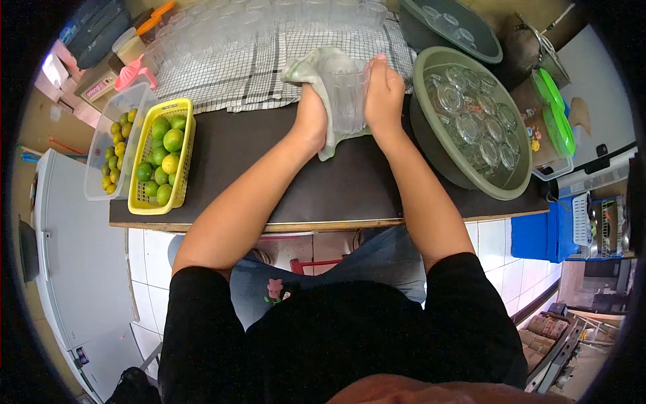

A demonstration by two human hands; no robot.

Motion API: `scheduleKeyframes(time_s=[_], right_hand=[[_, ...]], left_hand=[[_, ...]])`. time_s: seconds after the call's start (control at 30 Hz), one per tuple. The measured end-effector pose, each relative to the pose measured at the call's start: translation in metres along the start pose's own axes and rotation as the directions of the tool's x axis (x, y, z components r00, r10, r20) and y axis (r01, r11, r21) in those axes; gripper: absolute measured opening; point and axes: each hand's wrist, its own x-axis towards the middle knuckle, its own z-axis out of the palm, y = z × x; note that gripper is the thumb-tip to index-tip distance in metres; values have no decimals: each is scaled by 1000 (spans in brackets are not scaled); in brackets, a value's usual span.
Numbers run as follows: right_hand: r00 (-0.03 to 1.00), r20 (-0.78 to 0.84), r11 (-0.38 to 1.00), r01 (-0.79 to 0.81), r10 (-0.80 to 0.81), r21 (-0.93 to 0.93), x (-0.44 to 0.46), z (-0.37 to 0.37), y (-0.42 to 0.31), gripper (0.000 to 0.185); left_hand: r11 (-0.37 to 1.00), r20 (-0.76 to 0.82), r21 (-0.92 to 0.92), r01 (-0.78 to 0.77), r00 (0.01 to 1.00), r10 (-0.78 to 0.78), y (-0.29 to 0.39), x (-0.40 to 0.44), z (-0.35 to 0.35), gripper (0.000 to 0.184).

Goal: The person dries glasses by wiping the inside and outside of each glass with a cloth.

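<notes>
Between my two hands, above the near edge of the checkered cloth, is a clear ribbed drinking glass (348, 104). A pale green and white dishcloth (311, 66) wraps the left side of the glass and hangs below it. My left hand (311, 114) is closed on the dishcloth, pressing it to the glass; its fingers are mostly hidden behind the cloth. My right hand (385, 94) grips the other side of the glass, thumb up near the rim. To the right stands a large green basin (471, 185) with several clear glasses (469, 126) in it.
Rows of clear glasses (249, 27) stand on the checkered cloth (242, 91) at the back. A yellow basket (151, 209) of limes and a clear tub (97, 158) of small citrus sit left on the dark table (242, 148). Another grey basin (417, 34) stands back right.
</notes>
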Motion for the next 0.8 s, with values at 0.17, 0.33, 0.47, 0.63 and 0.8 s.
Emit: scheduleKeyframes(time_s=[0.17,0.33,0.47,0.63,0.8], right_hand=[[940,-159,937,262,-302,-230,4,1,-4,55],[992,-62,991,106,-111,-81,3,-1,-2,56],[990,118,993,-88,79,82,2,0,0,60],[853,365,867,-460,372,193,0,-11,-12,49],[853,479,910,-347,206,228,1,-12,-14,38]], left_hand=[[898,-7,395,-191,977,211,-35,4,-5,68],[732,-99,657,-181,942,321,0,-14,10,59],[773,-109,574,-272,909,401,1,-1,-10,64],[994,-49,105,-21,998,26,23,-1,-1,74],[999,20,14,-32,999,32,40,12,-8,74]])
